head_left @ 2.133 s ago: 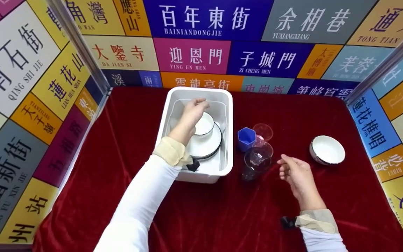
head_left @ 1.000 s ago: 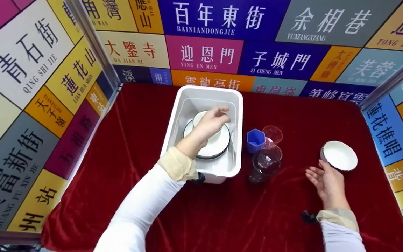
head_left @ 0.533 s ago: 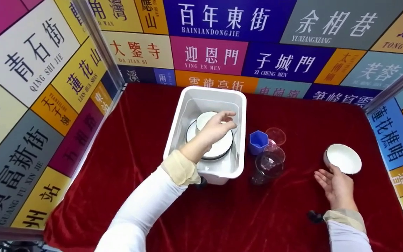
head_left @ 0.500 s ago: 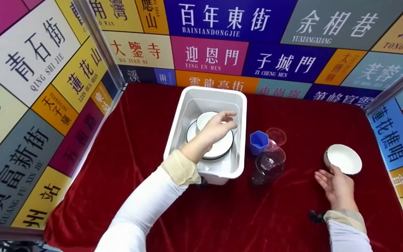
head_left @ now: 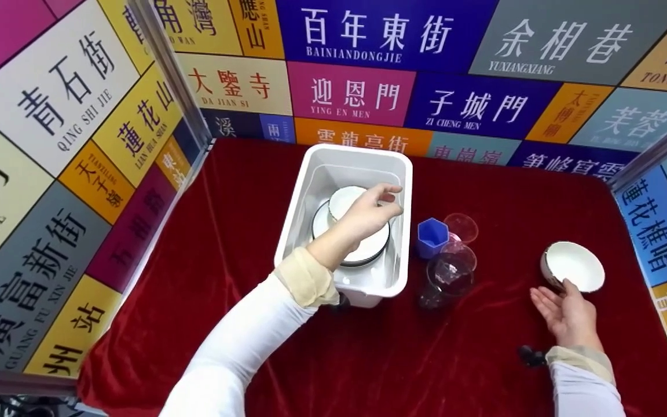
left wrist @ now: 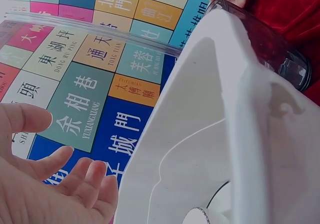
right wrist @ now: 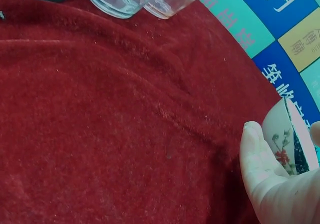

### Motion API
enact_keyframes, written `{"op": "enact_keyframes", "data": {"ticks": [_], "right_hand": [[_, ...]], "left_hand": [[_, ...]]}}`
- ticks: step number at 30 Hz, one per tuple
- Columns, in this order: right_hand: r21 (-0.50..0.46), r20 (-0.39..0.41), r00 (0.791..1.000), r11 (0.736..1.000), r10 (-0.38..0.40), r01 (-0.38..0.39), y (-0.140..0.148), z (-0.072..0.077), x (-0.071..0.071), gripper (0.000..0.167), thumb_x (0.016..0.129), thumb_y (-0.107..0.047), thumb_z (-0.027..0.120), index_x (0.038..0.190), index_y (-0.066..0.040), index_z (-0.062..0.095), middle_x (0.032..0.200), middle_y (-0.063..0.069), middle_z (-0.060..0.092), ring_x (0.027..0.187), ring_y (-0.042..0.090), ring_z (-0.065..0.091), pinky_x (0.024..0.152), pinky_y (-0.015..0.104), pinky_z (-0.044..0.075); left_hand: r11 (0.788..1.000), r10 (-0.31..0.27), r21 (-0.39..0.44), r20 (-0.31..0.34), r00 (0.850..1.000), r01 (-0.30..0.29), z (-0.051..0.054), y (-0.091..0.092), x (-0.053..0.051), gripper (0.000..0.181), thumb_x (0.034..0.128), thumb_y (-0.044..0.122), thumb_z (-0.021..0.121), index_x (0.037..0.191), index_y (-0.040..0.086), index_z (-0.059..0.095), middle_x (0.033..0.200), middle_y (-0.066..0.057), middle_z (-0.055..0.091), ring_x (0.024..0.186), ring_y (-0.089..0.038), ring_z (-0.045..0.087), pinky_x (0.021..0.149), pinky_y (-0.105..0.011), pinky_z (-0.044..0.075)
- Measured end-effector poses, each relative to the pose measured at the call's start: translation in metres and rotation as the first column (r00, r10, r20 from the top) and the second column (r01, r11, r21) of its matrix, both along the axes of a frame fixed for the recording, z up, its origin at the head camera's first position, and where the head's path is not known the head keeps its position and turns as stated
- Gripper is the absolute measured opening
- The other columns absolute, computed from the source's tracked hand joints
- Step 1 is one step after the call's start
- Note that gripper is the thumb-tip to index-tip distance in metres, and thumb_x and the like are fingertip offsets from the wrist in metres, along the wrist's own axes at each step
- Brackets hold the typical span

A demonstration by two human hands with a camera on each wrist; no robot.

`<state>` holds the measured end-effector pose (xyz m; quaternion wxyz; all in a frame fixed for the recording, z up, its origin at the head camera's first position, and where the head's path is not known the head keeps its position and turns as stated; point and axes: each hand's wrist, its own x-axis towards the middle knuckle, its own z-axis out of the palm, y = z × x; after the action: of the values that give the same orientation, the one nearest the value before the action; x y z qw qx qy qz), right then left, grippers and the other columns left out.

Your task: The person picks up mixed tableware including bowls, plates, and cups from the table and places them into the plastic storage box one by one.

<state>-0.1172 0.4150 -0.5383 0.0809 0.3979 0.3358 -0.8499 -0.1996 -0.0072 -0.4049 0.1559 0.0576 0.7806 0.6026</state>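
Observation:
My left hand (head_left: 368, 214) hovers over the white plastic tub (head_left: 325, 174), fingers loosely bent, with nothing in them. Below it, inside the tub, a small white bowl (head_left: 340, 200) stands on dark-rimmed white plates (head_left: 377, 250), partly covered by the hand. At the far right, my right hand (head_left: 574, 318) is at the near side of another white bowl (head_left: 576, 266). Its thumb overlaps the rim, and the fingers extend beside the wall. The right wrist view shows a red flower on this bowl (right wrist: 277, 129); whether the fingers touch it, I cannot tell.
Right of the tub stand a blue hexagonal cup (head_left: 433, 234), pinkish clear cups (head_left: 462, 227) and a dark transparent glass (head_left: 449, 277). A red velvet cloth (head_left: 484, 370) covers the table. Sign-printed panels (head_left: 351, 92) wall in the back and both sides.
My right hand has moved right, from beside the dark glass to the white bowl. My left hand has shifted right and nearer within the tub's outline. The head view has shifted slightly.

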Motion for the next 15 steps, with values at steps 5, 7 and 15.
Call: {"op": "enact_keyframes", "data": {"ticks": [5,7,15], "right_hand": [[-0.027,-0.049,0.999,1.000,0.003,-0.004,0.005,-0.006,0.000,0.075,0.106,-0.032,0.044,0.157,-0.043,-0.011,0.078,0.018,0.071,0.081,0.030,0.076,0.091,0.035,0.060],[-0.044,-0.061,0.998,0.999,-0.010,0.008,0.007,-0.007,0.000,0.075,0.106,-0.029,0.044,0.158,-0.041,-0.008,0.079,0.019,0.071,0.083,0.030,0.076,0.094,0.034,0.058],[-0.147,-0.079,0.992,0.986,-0.096,0.083,0.016,-0.014,0.000,0.064,0.104,-0.024,0.051,0.155,-0.035,0.013,0.083,0.022,0.068,0.092,0.029,0.075,0.105,0.030,0.051]], "left_hand": [[1.000,-0.007,0.008,0.001,1.000,0.007,-0.001,0.002,0.000,0.049,0.0920,0.013,0.059,0.141,0.009,0.056,0.137,-0.017,0.058,0.117,-0.023,0.056,0.095,-0.032,0.049],[1.000,-0.009,0.008,0.006,1.000,0.009,-0.001,0.004,0.000,0.051,0.0924,0.013,0.059,0.143,0.009,0.054,0.138,-0.018,0.057,0.117,-0.023,0.057,0.095,-0.031,0.049],[1.000,-0.010,0.001,0.026,1.000,0.010,-0.001,0.010,0.000,0.054,0.0936,0.013,0.060,0.147,0.013,0.049,0.134,-0.015,0.058,0.111,-0.019,0.059,0.092,-0.030,0.050]]}}
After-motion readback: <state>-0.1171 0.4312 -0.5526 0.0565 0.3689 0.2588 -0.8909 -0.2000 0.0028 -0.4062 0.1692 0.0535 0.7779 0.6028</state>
